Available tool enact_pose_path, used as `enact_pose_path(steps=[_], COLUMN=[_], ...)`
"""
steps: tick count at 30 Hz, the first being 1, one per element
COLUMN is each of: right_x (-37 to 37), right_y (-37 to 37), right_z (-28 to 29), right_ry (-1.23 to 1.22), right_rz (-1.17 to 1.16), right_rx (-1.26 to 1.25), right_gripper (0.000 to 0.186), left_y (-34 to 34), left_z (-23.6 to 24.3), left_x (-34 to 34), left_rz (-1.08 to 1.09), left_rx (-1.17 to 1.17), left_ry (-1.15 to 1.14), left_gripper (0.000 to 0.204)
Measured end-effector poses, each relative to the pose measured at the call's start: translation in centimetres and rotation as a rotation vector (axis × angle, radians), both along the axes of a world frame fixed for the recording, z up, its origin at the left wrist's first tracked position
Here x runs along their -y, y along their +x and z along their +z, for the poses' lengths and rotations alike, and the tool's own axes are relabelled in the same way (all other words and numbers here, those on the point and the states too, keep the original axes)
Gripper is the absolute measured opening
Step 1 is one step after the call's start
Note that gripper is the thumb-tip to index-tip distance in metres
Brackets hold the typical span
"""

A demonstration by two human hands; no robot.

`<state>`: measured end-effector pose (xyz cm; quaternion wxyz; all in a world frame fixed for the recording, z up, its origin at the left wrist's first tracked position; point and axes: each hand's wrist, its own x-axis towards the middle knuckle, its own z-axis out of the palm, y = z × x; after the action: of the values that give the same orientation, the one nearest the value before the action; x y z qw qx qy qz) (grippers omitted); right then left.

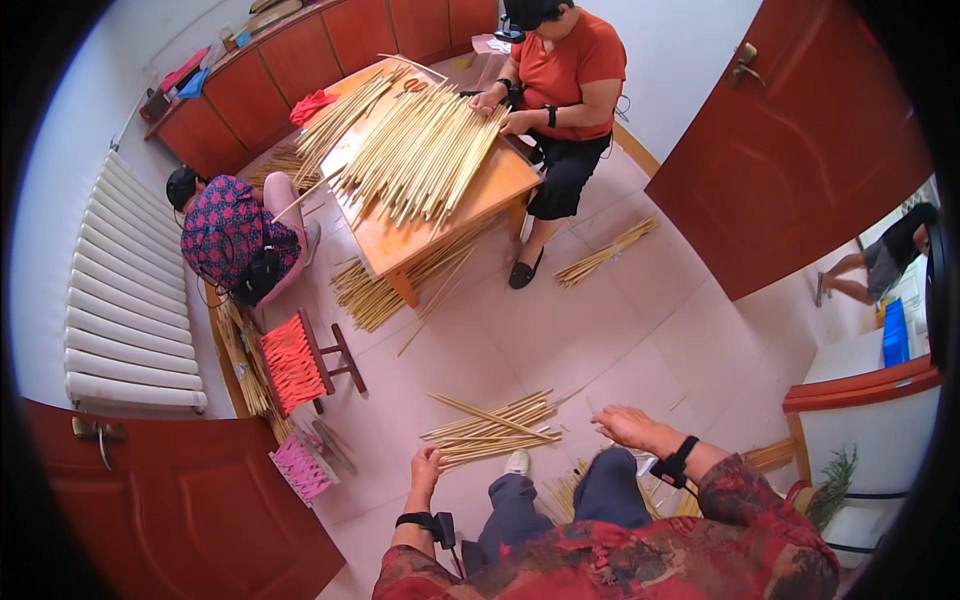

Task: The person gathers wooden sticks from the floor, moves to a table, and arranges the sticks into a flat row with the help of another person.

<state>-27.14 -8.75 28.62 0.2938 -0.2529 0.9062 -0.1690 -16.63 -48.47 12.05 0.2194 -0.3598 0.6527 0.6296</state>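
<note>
On the floor in front of my feet lies a loose bundle of straw-coloured stalks, some crossing over the rest. My left hand is beside the bundle's left ends, its fingers curled together; whether a stalk is pinched in them is too small to make out. To the right of the bundle, apart from it, my right hand hangs palm down with its fingers stretched out. Both wrists wear black straps. More stalks lie by my legs, partly hidden by my knee.
A co-worker in red sits at an orange table covered with stalks; another person crouches by the radiator. A red woven stool and a pink one stand left. Brown doors flank the room; a small bundle lies right.
</note>
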Motion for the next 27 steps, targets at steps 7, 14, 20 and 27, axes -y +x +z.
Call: enact_pose_path(steps=[7,14,20,27], right_x=[1.8,4.3,13.8,27.8], right_y=[-10.5,-23.2,-29.9,-29.6], right_z=[1.0,-2.8,-1.6,-6.9], right_ry=[0.032,-0.067,-0.181,-0.097], right_rz=[0.144,0.508,0.451,0.266], right_rx=[0.071,0.267,0.310,0.860], right_gripper=[0.024,0.023,0.027,0.028], left_y=[-0.9,-0.4,2.8,0.7], left_z=[2.4,7.7,8.6,8.9], left_x=[1.9,-2.3,-8.7,-15.5], left_rz=[0.416,0.951,0.992,1.237], left_rx=[0.106,0.121,0.303,0.059], left_ry=[0.011,-0.053,-0.035,0.045], left_gripper=[0.033,0.028,0.029,0.027])
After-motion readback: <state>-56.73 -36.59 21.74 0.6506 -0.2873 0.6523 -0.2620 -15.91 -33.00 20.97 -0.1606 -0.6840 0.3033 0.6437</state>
